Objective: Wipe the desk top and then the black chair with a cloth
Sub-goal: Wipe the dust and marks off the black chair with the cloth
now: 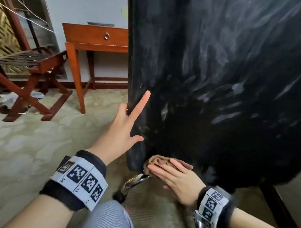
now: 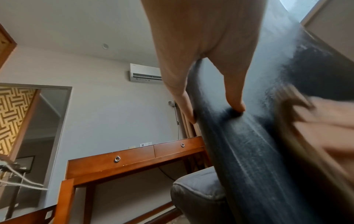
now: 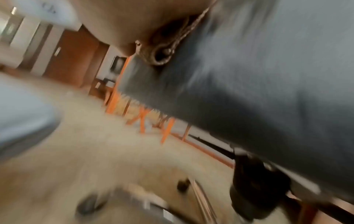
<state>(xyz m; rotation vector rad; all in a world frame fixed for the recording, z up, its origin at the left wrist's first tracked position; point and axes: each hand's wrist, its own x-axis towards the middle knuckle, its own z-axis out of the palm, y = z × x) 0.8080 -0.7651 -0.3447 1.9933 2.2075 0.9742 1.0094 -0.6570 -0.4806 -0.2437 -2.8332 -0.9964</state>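
Observation:
The black chair (image 1: 217,65) fills the right of the head view, its backrest streaked with pale dust. My left hand (image 1: 126,126) grips the backrest's left edge: the forefinger lies straight on the fabric and the other fingers wrap round the edge. In the left wrist view the thumb (image 2: 237,106) presses the chair's edge (image 2: 239,151). My right hand (image 1: 174,177) presses a brown cloth (image 1: 159,160) flat against the bottom of the backrest with straight fingers. The blurred right wrist view shows the cloth (image 3: 162,54) bunched against the chair (image 3: 268,75).
A wooden desk (image 1: 96,35) with ring-pull drawers stands behind the chair at the wall. A folding wooden rack (image 1: 36,65) stands at the left on the carpet. A chrome leg (image 1: 134,180) of the chair's base sticks out below the cloth. My knee (image 1: 107,217) is at the bottom.

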